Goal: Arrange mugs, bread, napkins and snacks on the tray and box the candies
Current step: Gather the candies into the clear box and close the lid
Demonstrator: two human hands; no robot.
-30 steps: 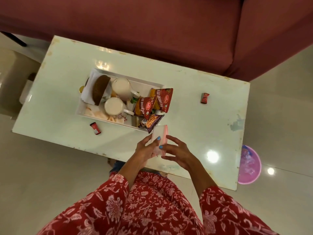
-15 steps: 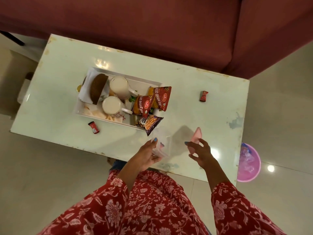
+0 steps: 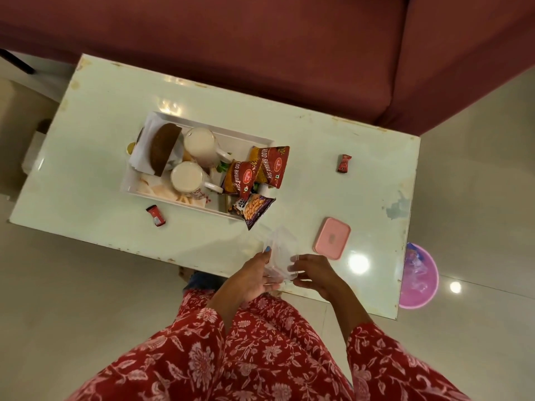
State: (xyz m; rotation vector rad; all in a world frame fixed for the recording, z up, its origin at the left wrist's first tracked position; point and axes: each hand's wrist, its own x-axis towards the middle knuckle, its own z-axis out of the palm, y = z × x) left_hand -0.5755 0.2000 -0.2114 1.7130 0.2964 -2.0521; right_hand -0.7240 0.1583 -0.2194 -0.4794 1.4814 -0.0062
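Note:
My left hand [image 3: 252,280] and my right hand [image 3: 314,270] both hold a small clear plastic box [image 3: 279,257] over the table's near edge. Its pink lid [image 3: 332,238] lies flat on the table to the right, apart from my hands. The white tray [image 3: 199,127] holds two white mugs [image 3: 186,178], a brown bread piece [image 3: 162,149] on a napkin, and several snack packets [image 3: 266,166]. One red candy [image 3: 156,215] lies left of the tray's near edge. Another red candy [image 3: 343,163] lies to the right of the tray.
The pale table [image 3: 86,157] stands against a maroon sofa [image 3: 260,39]. A pink bucket [image 3: 419,274] sits on the floor past the table's right end. My red floral clothing fills the bottom of the view.
The pink lid came off the box in my right hand and now lies on the table. My right hand has returned to the clear box.

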